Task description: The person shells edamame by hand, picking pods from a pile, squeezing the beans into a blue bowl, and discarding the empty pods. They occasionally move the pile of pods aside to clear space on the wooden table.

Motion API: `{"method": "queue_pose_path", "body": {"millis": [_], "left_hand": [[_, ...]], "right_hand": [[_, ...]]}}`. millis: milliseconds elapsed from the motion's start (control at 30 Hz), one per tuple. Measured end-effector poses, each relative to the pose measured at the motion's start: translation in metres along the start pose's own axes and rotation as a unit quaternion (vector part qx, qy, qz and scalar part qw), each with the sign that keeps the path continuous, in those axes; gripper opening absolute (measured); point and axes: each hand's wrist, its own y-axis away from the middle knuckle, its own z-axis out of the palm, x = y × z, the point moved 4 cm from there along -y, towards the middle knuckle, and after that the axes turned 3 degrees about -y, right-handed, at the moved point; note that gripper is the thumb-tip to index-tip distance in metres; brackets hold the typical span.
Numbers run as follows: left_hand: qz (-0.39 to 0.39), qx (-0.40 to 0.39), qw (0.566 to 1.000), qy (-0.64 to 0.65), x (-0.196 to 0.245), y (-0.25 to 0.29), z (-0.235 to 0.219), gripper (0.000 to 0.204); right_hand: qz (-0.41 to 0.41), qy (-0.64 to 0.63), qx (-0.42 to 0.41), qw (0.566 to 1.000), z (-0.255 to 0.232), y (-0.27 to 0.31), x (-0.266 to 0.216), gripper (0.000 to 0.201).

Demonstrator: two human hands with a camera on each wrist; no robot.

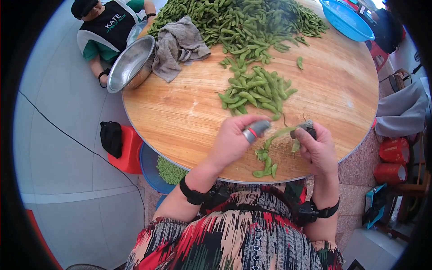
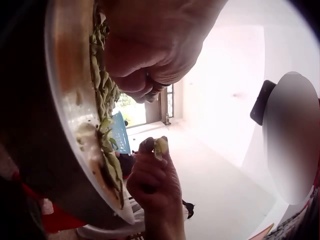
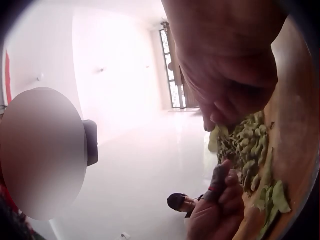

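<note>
My left hand (image 1: 231, 139) is above the near table edge, fingers curled, with a grey cover and a red band on its thumb. Nothing shows in its grip. To its right, my right hand (image 1: 318, 148), with a dark cover at its thumb tip, pinches a pale green edamame pod (image 2: 160, 148) between thumb and fingers. Several pods (image 1: 265, 164) lie on the wooden table (image 1: 180, 121) between and below the hands. Just beyond them is a small heap of edamame (image 1: 256, 90), and a far larger pile (image 1: 238, 22) spreads behind it.
A metal bowl (image 1: 130, 65) and a grey cloth (image 1: 177, 45) are at the far left, near another person. A blue basket (image 1: 346, 20) sits at the far right edge. Below the table's left edge are a blue tub of shelled beans (image 1: 168, 171) and a red stool (image 1: 128, 150).
</note>
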Motion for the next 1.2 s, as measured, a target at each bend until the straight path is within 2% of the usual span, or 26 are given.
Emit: {"method": "queue_pose_path", "body": {"millis": [67,100,133,200,233,367,467,567,600,633,667,700,767,800,900,967,1033,1067,1100,1133,1167,1200], "left_hand": [[0.041,0.066,0.995,0.066,0.006,0.002,-0.008,0.016],[0.114,0.061,0.991,0.029,0.012,0.006,-0.001,0.022],[0.113,0.061,0.991,0.03,0.015,0.007,0.003,0.022],[0.245,0.022,0.957,-0.154,0.033,0.015,0.014,0.029],[0.265,0.054,0.947,-0.172,0.029,0.014,0.012,0.034],[0.265,0.093,0.944,-0.173,0.021,0.013,0.014,0.034],[0.253,0.13,0.947,-0.147,0.02,0.012,0.012,0.034],[0.273,0.135,0.941,-0.148,0.017,0.011,0.008,0.034],[0.307,0.117,0.928,-0.177,0.016,0.012,0.009,0.036],[0.34,0.098,0.912,-0.205,0.015,0.013,0.011,0.037],[0.342,0.098,0.912,-0.204,0.014,0.013,0.011,0.037],[0.34,0.096,0.913,-0.204,0.014,0.012,0.011,0.037],[0.34,0.098,0.913,-0.202,0.017,0.012,0.011,0.036],[0.32,0.112,0.916,-0.214,0.018,0.012,0.009,0.033],[0.299,0.133,0.918,-0.223,0.017,0.01,0.007,0.028],[0.3,0.139,0.918,-0.22,0.018,0.008,0.007,0.025],[0.257,0.121,0.937,-0.203,0.016,0.005,0.008,0.02],[0.259,0.121,0.936,-0.203,0.015,0.004,0.007,0.02],[0.224,0.086,0.951,-0.195,0.008,0.002,0.007,0.017],[0.187,0.051,0.963,-0.185,0.001,0.0,0.007,0.015],[0.187,0.05,0.963,-0.185,-0.002,0.0,0.005,0.015],[0.061,-0.021,0.997,0.03,-0.013,-0.002,0.004,0.014]], "right_hand": [[0.015,-0.053,-0.011,0.998,-0.004,0.001,0.0,0.019],[0.015,-0.054,-0.009,0.998,-0.003,0.001,-0.001,0.019],[0.024,-0.082,-0.03,0.996,0.003,0.0,0.0,0.019],[0.036,-0.11,-0.056,0.992,0.015,-0.001,0.003,0.019],[0.037,-0.139,-0.054,0.988,0.019,-0.002,0.006,0.02],[0.027,-0.16,-0.016,0.987,0.029,-0.008,0.01,0.02],[0.039,-0.188,-0.021,0.981,0.036,-0.015,0.013,0.019],[0.057,-0.211,-0.042,0.975,0.038,-0.018,0.011,0.019],[0.058,-0.21,-0.045,0.975,0.039,-0.019,0.008,0.019],[0.092,-0.225,-0.063,0.968,0.04,-0.019,0.008,0.019],[0.125,-0.238,-0.079,0.96,0.041,-0.019,0.007,0.02],[0.122,-0.235,-0.078,0.961,0.04,-0.02,0.006,0.02],[0.181,-0.265,-0.07,0.944,0.04,-0.02,0.01,0.02],[0.18,-0.262,-0.071,0.946,0.04,-0.02,0.01,0.02],[0.165,-0.284,-0.056,0.943,0.041,-0.021,0.011,0.019],[0.105,-0.23,-0.038,0.967,0.041,-0.021,0.009,0.019],[0.091,-0.219,-0.028,0.971,0.041,-0.022,0.013,0.019],[0.077,-0.208,-0.017,0.975,0.041,-0.022,0.012,0.019],[0.076,-0.208,-0.018,0.975,0.041,-0.022,0.011,0.019],[0.054,-0.139,-0.018,0.989,0.041,-0.021,0.009,0.017],[0.031,-0.07,-0.018,0.997,0.041,-0.02,0.006,0.016],[0.031,-0.071,-0.018,0.997,0.038,-0.019,0.008,0.016]]}}
